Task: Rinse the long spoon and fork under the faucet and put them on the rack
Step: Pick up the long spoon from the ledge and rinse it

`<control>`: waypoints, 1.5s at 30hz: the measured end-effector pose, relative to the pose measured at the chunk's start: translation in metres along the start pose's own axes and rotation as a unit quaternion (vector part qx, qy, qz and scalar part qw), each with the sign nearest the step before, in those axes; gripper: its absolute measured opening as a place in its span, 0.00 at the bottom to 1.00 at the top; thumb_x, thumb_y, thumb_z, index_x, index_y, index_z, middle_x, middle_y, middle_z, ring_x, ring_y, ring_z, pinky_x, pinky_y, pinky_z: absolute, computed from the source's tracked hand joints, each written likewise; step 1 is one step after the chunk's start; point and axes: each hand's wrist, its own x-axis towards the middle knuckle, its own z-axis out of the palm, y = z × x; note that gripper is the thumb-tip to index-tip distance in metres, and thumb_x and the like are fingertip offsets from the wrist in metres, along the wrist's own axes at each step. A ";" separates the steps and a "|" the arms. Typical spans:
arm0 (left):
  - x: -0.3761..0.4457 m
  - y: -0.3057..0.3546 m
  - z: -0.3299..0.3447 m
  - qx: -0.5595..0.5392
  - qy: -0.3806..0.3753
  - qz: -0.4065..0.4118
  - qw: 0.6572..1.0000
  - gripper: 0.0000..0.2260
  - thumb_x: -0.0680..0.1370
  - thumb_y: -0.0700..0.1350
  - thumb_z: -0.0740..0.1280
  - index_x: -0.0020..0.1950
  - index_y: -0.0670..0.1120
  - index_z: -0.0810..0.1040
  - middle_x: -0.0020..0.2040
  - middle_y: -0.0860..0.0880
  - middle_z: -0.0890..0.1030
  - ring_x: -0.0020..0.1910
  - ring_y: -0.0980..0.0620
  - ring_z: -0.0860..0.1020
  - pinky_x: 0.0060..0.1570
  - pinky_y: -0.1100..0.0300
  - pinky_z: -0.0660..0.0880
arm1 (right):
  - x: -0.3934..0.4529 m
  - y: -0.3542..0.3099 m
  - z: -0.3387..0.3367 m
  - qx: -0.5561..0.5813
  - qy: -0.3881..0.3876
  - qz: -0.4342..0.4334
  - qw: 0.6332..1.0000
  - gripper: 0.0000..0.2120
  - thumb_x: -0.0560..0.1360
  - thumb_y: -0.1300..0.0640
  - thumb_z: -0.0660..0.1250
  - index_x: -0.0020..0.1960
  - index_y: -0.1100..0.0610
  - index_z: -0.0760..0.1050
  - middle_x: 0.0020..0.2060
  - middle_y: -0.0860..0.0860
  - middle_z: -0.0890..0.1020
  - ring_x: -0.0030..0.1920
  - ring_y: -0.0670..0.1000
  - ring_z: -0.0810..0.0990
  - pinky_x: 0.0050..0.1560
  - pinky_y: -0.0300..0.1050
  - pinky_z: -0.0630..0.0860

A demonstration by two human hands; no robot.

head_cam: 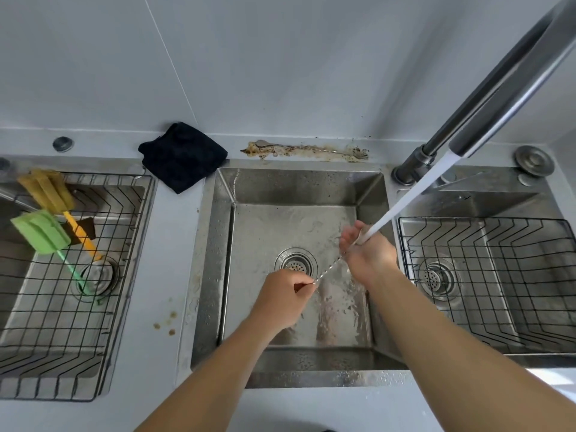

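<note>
Over the middle sink [224, 232], my left hand [280, 299] pinches the lower end of a long twisted-handle metal utensil [330, 269]. Its upper end lies in my right hand [367, 254], under the water stream [405, 201] from the faucet [498, 88]. The fingers hide the utensil's head, so I cannot tell whether it is the spoon or the fork. A second long utensil [311, 148] lies on the ledge behind the sink in a brown, dirty smear, with a spoon bowl at its left end. A black wire rack [486, 275] sits in the right basin.
A second wire rack [78, 307] in the left basin holds a green brush [43, 232] and a yellow brush [50, 188]. A dark folded cloth [182, 155] lies on the counter behind. Brown spots [168, 322] mark the counter left of the middle sink.
</note>
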 end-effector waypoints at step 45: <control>0.023 0.008 0.001 0.149 0.072 0.074 0.983 0.06 0.78 0.43 0.67 0.43 0.45 0.82 0.39 0.48 0.84 0.39 0.46 0.81 0.41 0.47 0.79 | -0.028 -0.028 -0.028 -0.190 -0.063 -0.067 0.977 0.08 0.81 0.61 0.62 0.49 0.66 0.73 0.42 0.62 0.81 0.41 0.56 0.83 0.40 0.45 0.83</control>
